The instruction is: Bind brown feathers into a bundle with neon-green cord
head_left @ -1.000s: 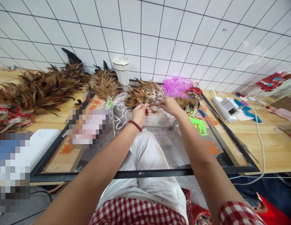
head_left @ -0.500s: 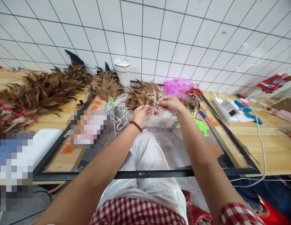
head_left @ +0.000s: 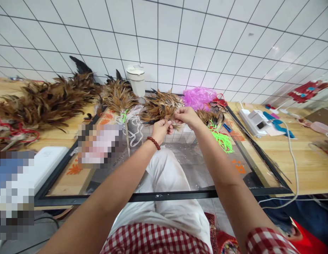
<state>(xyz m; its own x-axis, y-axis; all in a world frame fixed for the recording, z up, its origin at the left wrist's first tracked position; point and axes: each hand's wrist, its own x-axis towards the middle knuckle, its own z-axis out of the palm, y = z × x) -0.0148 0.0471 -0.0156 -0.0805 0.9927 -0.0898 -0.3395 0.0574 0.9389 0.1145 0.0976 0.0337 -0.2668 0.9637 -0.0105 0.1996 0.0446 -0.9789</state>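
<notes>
A bunch of brown feathers (head_left: 160, 106) lies at the far side of a glass table top (head_left: 185, 165) with a black frame. My left hand (head_left: 161, 129), with a red bead bracelet on its wrist, is pinched on the near edge of that bunch. My right hand (head_left: 187, 115) grips the same bunch just to the right, fingers curled into the feathers. The two hands almost touch. What lies between the fingers is too small to make out.
A finished feather duster (head_left: 119, 95) with a green tie lies left of the bunch, more feather piles (head_left: 44, 100) further left. A white lidded cup (head_left: 137, 79), pink plastic (head_left: 199, 97), green cord (head_left: 222, 138), a white device (head_left: 255, 121) with a cable.
My right hand has moved left toward my left hand, and both have closed in on the feather bunch. Nothing else has shifted.
</notes>
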